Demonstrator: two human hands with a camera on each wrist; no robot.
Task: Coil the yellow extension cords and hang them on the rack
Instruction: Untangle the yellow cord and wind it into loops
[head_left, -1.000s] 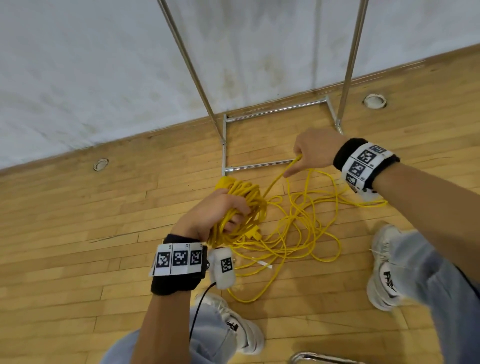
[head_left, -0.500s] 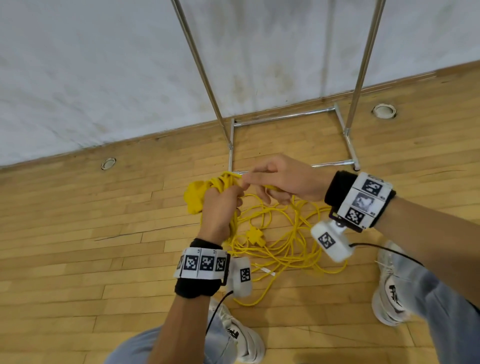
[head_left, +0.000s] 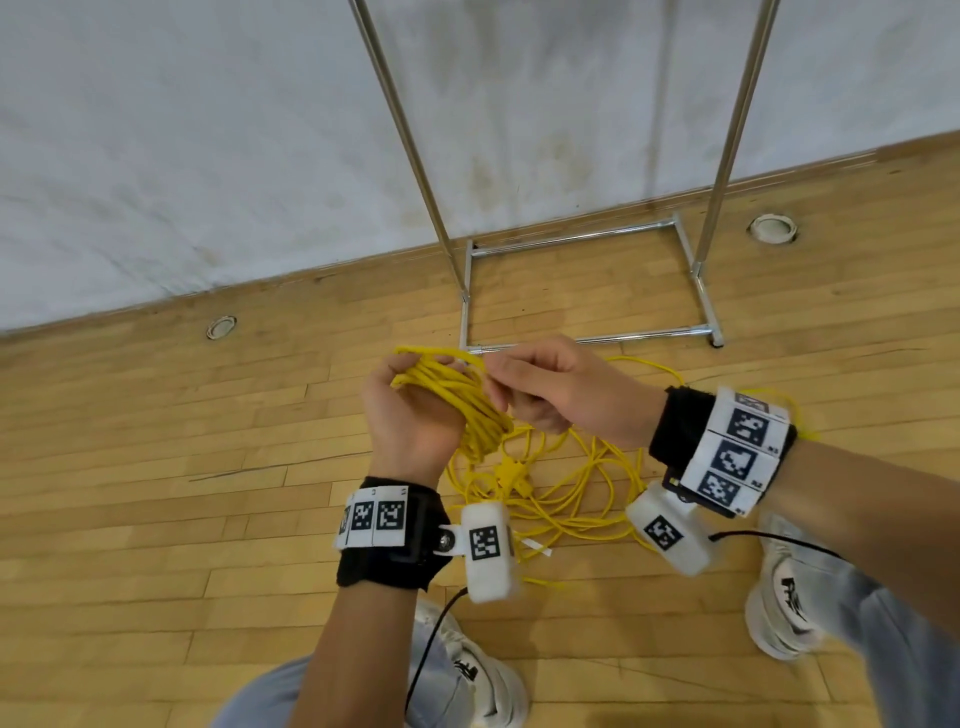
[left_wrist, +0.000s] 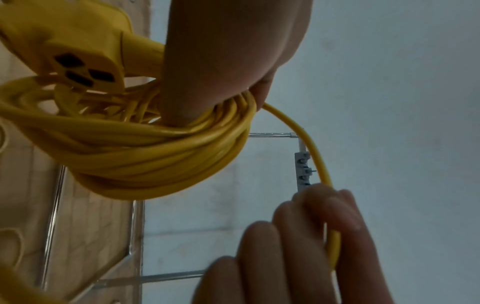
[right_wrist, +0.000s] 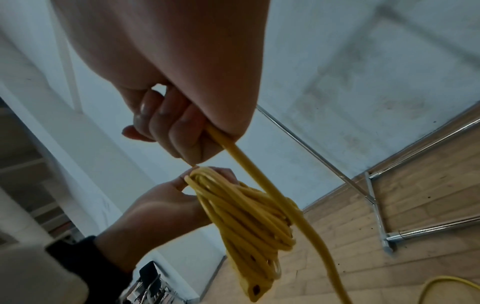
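Head view: left hand (head_left: 415, 415) grips coil (head_left: 457, 400); right hand (head_left: 561, 395), just beside its top, pinches free strand (right_wrist: 259, 174) trailing floorward.

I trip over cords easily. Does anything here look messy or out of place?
Yes. Much of the yellow cord lies in a loose tangle on the floor between the shoes. The left hand grips the coil; the right hand holds the feeding strand.
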